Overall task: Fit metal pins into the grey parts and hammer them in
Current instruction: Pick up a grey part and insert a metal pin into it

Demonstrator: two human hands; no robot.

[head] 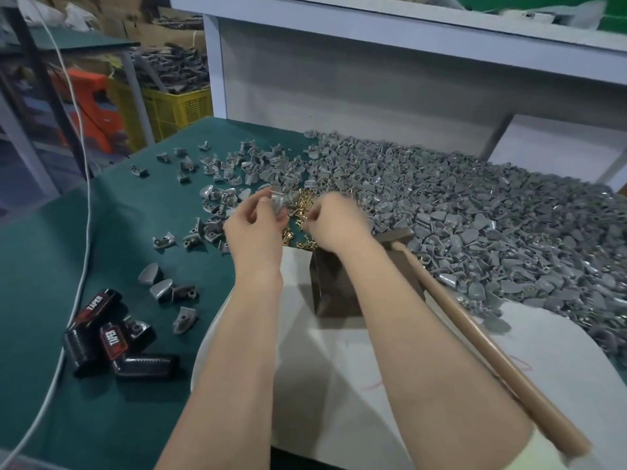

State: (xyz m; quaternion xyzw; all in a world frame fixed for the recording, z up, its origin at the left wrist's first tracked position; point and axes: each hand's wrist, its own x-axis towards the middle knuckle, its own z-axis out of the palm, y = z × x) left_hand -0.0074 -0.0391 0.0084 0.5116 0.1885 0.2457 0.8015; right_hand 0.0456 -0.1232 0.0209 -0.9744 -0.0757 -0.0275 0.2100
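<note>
pin-fitting step: the left hand (252,228) pinches one grey part (278,201) just above the brass pins (300,206), the right hand (336,222) curls its fingertips at that heap, whether on a pin i cannot tell, and next a pin must seat in the part before the hammer (475,330), lying by, is needed.

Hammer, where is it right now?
In the head view the hammer lies at the right, beside the right arm, its head between the dark metal block and the pile of grey parts.

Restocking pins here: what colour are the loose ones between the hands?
Gold, brass-like pins, seen in the head view.
</note>
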